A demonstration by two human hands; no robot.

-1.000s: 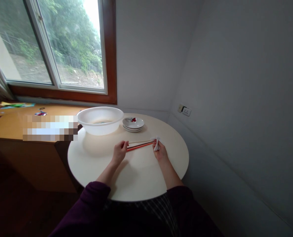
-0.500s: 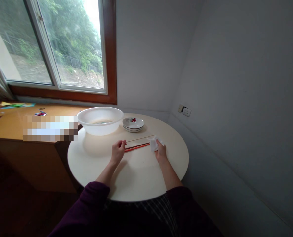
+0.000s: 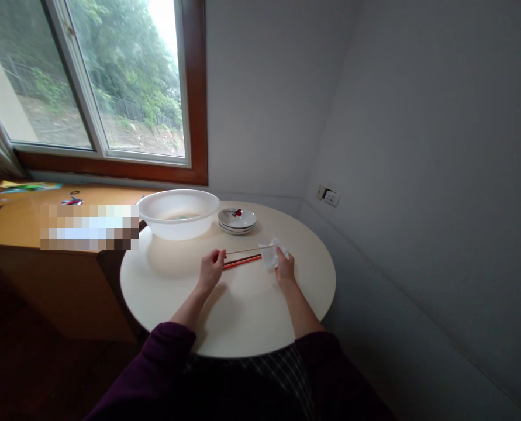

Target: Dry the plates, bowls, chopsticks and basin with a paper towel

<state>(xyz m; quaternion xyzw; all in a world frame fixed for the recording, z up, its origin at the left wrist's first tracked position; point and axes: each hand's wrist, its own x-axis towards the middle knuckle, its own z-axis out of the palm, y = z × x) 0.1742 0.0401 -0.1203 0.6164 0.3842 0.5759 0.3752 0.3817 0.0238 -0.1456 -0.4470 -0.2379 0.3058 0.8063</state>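
Note:
My left hand is closed around one end of a pale chopstick, which points right, just above the table. At its far end, my right hand pinches a white tissue; the chopstick's tip lies against the tissue, and whether the fingers also press on it is hidden. Below the pale chopstick, red and dark chopsticks lie on the table, their left ends behind my left hand and their right ends by the tissue.
A round cream table carries a translucent white basin at the back left. Beside it stands a stack of small plates with a red flower pattern. A wooden desk is at the left, and a wall socket at the right.
My right hand has shifted slightly left and brought the tissue against the pale chopstick's far end, which has dipped a little. My left hand has barely moved.

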